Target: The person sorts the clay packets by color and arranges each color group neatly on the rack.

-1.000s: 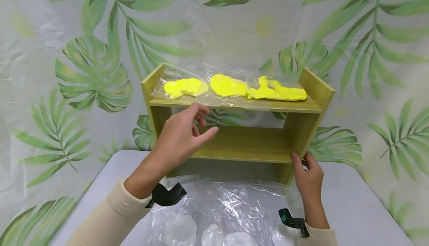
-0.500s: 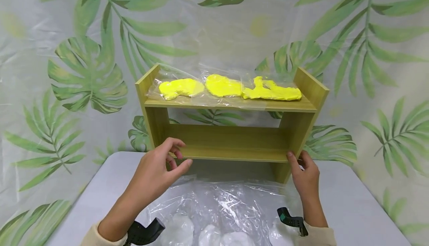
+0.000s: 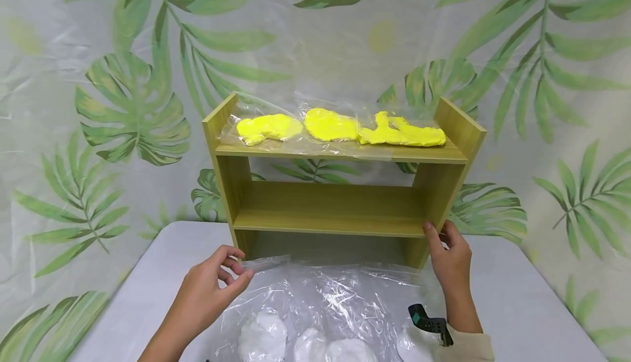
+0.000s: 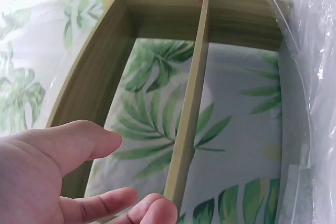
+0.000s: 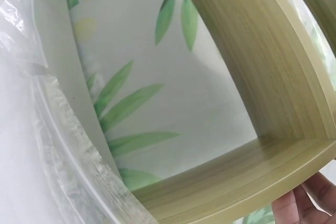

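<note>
A small wooden shelf [image 3: 325, 206] stands upright on the table. My right hand [image 3: 451, 255] grips its right side panel, thumb at the front edge and fingers behind; in the right wrist view part of this hand [image 5: 304, 205] shows at the panel's edge. My left hand [image 3: 204, 288] hovers at the shelf's lower left, by the top corner of a clear zip bag [image 3: 325, 285]. In the left wrist view that hand's thumb and fingers [image 4: 97, 142] are apart with nothing between them. White lumps [image 3: 263, 337] lie in clear bags in front of the shelf.
Bagged bright yellow lumps [image 3: 330, 125] lie in a row across the shelf's top board. The pale table [image 3: 522, 296] reaches back to a leaf-patterned curtain [image 3: 335, 44]. The shelf's middle board [image 3: 325, 222] spans its two side panels.
My left hand has moved down and left, from before the top board to beside the bag's corner. The right hand keeps its grip on the shelf's side panel.
</note>
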A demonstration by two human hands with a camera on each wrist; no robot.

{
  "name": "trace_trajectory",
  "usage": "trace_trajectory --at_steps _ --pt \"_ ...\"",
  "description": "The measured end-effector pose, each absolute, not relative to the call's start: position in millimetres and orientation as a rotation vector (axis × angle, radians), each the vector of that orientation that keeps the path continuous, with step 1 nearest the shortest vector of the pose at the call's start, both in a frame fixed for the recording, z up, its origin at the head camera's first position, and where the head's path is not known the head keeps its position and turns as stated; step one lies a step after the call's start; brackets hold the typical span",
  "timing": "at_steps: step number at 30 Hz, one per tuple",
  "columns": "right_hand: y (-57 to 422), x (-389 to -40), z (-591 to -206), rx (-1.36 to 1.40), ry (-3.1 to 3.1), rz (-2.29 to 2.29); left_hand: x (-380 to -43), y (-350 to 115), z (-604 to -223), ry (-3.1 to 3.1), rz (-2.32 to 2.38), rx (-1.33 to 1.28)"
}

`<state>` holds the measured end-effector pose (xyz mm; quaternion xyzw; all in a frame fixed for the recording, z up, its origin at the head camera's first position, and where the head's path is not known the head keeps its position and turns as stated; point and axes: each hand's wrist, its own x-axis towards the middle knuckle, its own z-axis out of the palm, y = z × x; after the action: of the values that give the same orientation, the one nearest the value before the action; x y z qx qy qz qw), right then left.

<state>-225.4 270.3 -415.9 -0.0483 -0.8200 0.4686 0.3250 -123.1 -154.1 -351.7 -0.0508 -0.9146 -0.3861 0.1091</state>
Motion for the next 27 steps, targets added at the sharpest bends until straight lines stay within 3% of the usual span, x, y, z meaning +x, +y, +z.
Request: trace_trajectory --at_steps 27 --pt "271 -228 -418 -0.138 -2.137 1.22 -154 -203 -419 -2.91 -1.116 0.008"
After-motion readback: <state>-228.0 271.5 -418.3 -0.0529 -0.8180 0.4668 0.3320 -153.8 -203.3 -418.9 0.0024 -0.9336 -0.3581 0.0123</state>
